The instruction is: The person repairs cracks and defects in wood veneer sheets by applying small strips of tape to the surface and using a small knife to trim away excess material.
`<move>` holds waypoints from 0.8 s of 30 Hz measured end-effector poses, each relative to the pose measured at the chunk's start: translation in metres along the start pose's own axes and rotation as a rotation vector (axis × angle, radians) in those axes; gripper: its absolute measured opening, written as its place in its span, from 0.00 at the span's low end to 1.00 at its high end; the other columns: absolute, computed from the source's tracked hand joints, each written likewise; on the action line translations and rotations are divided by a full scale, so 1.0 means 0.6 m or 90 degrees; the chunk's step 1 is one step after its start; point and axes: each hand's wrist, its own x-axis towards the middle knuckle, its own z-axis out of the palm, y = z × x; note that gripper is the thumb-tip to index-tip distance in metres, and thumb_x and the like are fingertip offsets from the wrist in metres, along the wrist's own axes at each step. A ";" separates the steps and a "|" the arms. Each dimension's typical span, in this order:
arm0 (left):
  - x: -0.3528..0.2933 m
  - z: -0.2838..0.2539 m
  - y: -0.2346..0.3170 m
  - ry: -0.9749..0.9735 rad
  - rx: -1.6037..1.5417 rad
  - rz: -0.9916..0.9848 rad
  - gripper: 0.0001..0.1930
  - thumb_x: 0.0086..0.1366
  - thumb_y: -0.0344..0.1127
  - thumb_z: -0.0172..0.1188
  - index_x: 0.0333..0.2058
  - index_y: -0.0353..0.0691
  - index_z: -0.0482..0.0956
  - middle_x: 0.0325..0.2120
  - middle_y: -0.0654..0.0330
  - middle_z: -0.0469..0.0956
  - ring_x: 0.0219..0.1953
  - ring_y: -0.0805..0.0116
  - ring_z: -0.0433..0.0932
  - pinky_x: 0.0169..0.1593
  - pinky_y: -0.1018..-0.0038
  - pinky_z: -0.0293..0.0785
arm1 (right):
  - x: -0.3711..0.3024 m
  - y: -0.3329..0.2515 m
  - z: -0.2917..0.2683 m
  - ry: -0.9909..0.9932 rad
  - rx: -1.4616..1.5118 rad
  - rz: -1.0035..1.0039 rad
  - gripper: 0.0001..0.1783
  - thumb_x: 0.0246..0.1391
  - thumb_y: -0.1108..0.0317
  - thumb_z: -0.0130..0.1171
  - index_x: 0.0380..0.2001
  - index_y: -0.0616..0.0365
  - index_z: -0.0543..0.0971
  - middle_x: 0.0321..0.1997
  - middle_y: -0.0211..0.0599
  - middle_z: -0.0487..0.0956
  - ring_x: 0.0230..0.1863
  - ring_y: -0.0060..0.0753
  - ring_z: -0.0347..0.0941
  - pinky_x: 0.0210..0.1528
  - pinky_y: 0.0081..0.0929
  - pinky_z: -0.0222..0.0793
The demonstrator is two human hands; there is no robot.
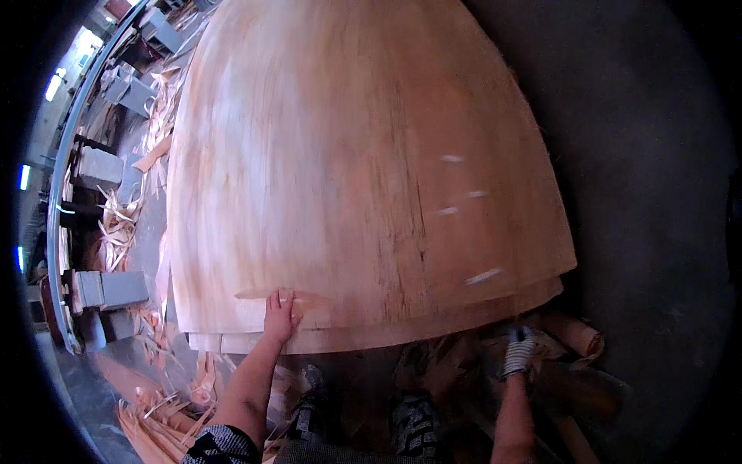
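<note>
A large stack of thin wood veneer sheets (325,170) spreads out in front of me, pale on the left and reddish brown on the right. My left hand (281,315) is bare and lies on the top sheet near its front edge, fingers apart. Just beyond its fingertips runs a narrow, lens-shaped patch or gap (259,293) in the veneer. My right hand (519,354), in a striped light glove, is low beside the front right edge of the stack. Its fingers look curled round something small and dark, too blurred to name.
Several short white marks (484,276) show on the sheet's right side, with dark cracks near its middle. Veneer scraps (158,417) litter the floor at the left and by my feet. Grey blocks (124,289) and a long metal rail (56,209) stand along the left.
</note>
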 end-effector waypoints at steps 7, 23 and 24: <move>0.008 -0.019 0.017 0.030 -0.084 -0.071 0.34 0.44 0.39 0.65 0.52 0.41 0.63 0.53 0.46 0.60 0.55 0.49 0.59 0.56 0.58 0.57 | 0.107 0.033 -0.032 -0.028 -0.231 -0.049 0.20 0.50 0.57 0.55 0.35 0.66 0.74 0.35 0.49 0.76 0.36 0.41 0.69 0.41 0.33 0.62; -0.568 -0.084 -0.043 -0.440 0.053 -0.288 0.23 0.57 0.46 0.47 0.47 0.38 0.69 0.40 0.47 0.73 0.43 0.49 0.71 0.46 0.58 0.65 | -0.247 -0.131 -0.248 0.062 -0.194 -0.149 0.15 0.46 0.62 0.59 0.26 0.67 0.74 0.24 0.44 0.75 0.27 0.36 0.69 0.33 0.32 0.64; -0.599 -0.101 -0.031 -0.435 0.009 -0.312 0.23 0.57 0.46 0.47 0.47 0.38 0.69 0.40 0.46 0.72 0.43 0.49 0.71 0.47 0.58 0.65 | -0.286 -0.178 -0.243 0.077 -0.194 -0.181 0.14 0.47 0.65 0.59 0.18 0.64 0.69 0.14 0.30 0.65 0.20 0.23 0.57 0.25 0.26 0.58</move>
